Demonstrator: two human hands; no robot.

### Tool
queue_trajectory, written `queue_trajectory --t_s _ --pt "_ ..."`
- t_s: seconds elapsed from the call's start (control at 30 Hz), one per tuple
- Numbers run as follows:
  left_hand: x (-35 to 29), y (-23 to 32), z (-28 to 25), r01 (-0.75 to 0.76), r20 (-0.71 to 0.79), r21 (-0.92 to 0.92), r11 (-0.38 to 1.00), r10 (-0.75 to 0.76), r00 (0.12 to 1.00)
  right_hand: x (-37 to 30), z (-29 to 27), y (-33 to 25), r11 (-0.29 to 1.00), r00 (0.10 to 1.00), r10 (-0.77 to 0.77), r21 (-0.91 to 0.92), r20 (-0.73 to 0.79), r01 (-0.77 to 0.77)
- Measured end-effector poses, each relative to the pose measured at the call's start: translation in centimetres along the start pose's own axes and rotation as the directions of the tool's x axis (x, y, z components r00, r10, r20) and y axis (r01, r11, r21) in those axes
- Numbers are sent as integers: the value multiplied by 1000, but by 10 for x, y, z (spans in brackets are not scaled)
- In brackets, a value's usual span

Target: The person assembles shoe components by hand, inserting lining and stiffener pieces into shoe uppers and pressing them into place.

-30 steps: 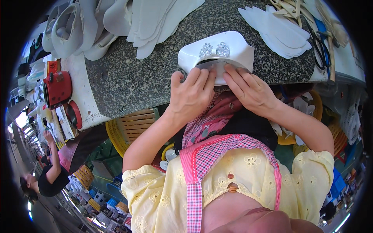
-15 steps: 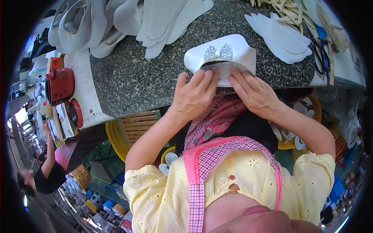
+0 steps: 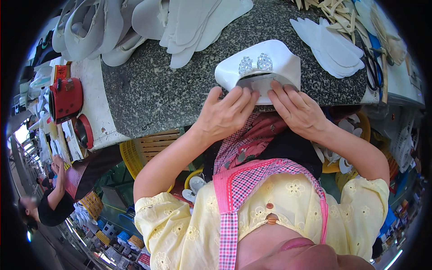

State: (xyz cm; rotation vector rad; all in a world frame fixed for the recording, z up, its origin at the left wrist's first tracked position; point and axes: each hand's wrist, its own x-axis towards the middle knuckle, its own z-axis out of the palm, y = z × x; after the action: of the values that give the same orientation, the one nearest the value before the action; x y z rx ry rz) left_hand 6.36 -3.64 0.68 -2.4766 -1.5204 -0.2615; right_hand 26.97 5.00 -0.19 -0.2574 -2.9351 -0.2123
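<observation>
A glossy white shoe (image 3: 288,67) lies on the speckled dark stone tabletop (image 3: 148,96), its opening turned towards me. Two teardrop-shaped crystal ornaments (image 3: 264,61) sit on its upper. Inside the opening shows a silvery-grey insole (image 3: 263,83). My left hand (image 3: 225,112) is closed at the left side of the opening, its bent fingertips on the insole and rim. From the right, my right hand (image 3: 299,108) closes over the rim and insole, fingers side by side. Both thumbs' grip underneath is mostly hidden.
Whitish shoes (image 3: 85,31) and pale sole-shaped sheets (image 3: 191,27) lie at the back left. More white sheets (image 3: 328,47), dark-handled scissors (image 3: 374,67) and beige strips (image 3: 339,15) are at right. A red device (image 3: 67,99) stands far left; a person (image 3: 54,198) works beyond it.
My left fingers have shifted slightly right and curled more along the shoe's opening, and my left elbow has swung outwards. The right hand stays on the rim. The view has shifted slightly.
</observation>
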Motion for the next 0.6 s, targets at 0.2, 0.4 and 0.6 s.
queue_trajectory --t_s 0.2,0.4,0.6 --pt "7 7 0 66 82 12 998 -66 994 1 -2 -2 999 1000 9 32 11 -10" --pt "-4 0 9 6 -3 -30 1000 -6 1000 -2 0 -3 997 999 45 68 -9 -44" --pt "-6 2 5 -22 -27 -16 1000 21 999 0 0 -5 994 997 72 80 -6 -72"
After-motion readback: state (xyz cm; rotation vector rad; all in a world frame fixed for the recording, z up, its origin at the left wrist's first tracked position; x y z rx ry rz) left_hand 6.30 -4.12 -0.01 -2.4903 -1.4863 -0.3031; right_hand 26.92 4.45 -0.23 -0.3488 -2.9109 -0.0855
